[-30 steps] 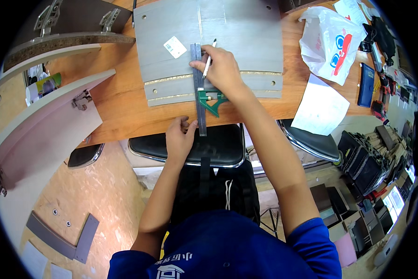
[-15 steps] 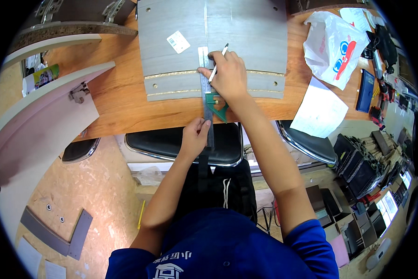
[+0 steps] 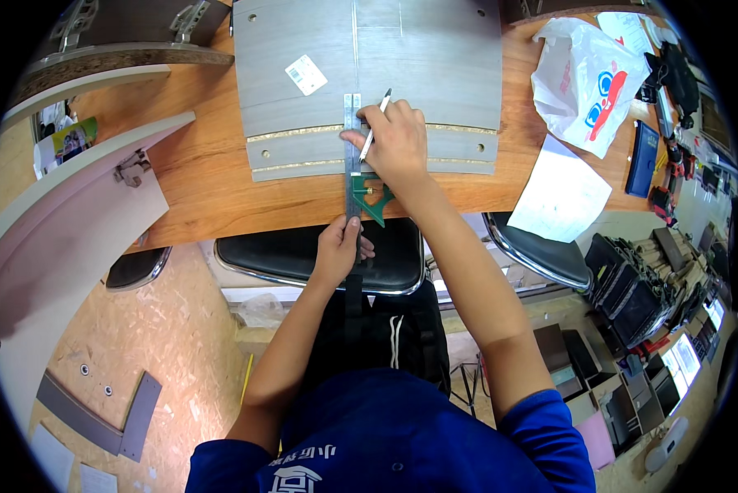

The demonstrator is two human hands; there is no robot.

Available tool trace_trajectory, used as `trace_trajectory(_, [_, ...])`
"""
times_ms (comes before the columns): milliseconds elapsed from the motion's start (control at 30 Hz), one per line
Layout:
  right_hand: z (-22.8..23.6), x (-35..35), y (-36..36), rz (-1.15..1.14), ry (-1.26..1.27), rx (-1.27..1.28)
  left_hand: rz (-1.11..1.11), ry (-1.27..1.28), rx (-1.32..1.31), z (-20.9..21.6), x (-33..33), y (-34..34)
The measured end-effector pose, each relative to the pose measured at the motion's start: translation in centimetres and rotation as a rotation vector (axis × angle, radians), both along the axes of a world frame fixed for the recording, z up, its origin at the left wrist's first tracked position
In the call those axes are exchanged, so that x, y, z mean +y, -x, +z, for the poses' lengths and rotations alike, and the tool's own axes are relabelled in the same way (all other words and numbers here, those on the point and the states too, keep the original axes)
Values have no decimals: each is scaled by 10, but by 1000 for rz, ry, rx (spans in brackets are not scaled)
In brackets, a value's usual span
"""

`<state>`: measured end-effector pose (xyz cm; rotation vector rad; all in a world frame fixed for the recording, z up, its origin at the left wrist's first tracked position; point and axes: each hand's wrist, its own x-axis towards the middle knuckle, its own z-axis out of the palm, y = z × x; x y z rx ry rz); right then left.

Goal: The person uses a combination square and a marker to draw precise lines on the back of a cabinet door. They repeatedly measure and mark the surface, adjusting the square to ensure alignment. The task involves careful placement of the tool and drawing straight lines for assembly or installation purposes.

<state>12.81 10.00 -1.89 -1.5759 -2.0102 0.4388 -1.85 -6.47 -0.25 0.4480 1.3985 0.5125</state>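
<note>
A combination square lies across the near edge of a grey panel. Its steel ruler points away from me over the panel, and its green head sits at the panel's near edge. My left hand grips the ruler's near end, just off the table edge, with thumb on top and some fingertips showing on the far side. My right hand is closed on a white pen with a dark end, held slanted. Its thumb reaches onto the ruler. Where the pen's lower tip touches is hard to tell.
A wooden table carries the panel. On the right are a white plastic bag, a paper sheet and a blue notebook. White hinged boards stand at left. A black stool is under the near edge.
The combination square has slid slightly toward me against the panel, both hands moving with it. More of my left fingertips now show beside the ruler. The whole view has shifted a little.
</note>
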Motion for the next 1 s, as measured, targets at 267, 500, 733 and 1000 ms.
trace_trajectory(267, [0,3,-6,5,4,110,-11,37,52,-8,-4,-10])
trace_trajectory(500, [16,12,-29,-62,182,700,-14,41,59,-9,-2,-9])
trace_trajectory(733, [19,28,-36,-31,462,680,17,91,66,-5,7,-8])
trace_trajectory(1000, [13,47,-34,-56,518,616,13,80,73,-1,11,-8])
